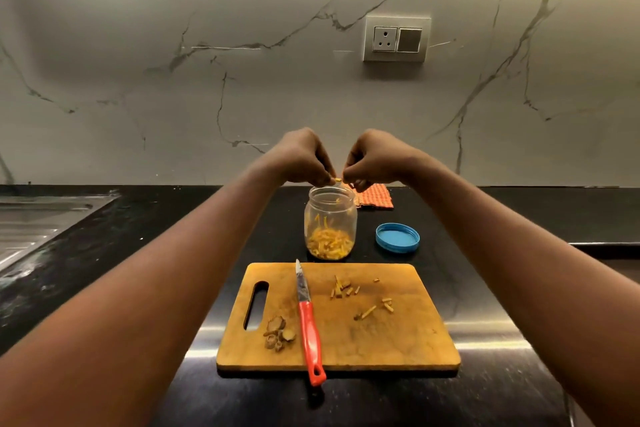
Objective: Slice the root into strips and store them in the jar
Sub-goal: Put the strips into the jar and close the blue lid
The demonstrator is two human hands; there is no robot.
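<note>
Far left: steel sink, sunk into the black counter. Behind, across the full width: marbled wall. Left of centre: left hand, raised over the mouth of the jar, fingers curled, fingertips pinched on a small yellow strip. Below, near the front edge of the counter: wooden cutting board, handle slot at its left side. On the board, just right of the slot: root pieces, unsliced, in a small heap. Just beside them: knife with red handle, flat on the board, tip pointing away, handle end overhanging the near edge. Centre, just behind the far edge of the board: jar of clear glass, upright, open; cut strips heaped in the bottom, a few stuck to the inner wall. Right of centre: right hand, fingers curled, fingertips pinched on the same strip from the opposite side. On the right half of the board: loose strips, scattered in two small groups, apart from the knife. Behind the jar, to its right: orange patterned cloth, partly hidden by the right hand. Right of the jar: blue lid, on the counter, rim up, apart from the jar. On the wall above: socket plate.
</note>
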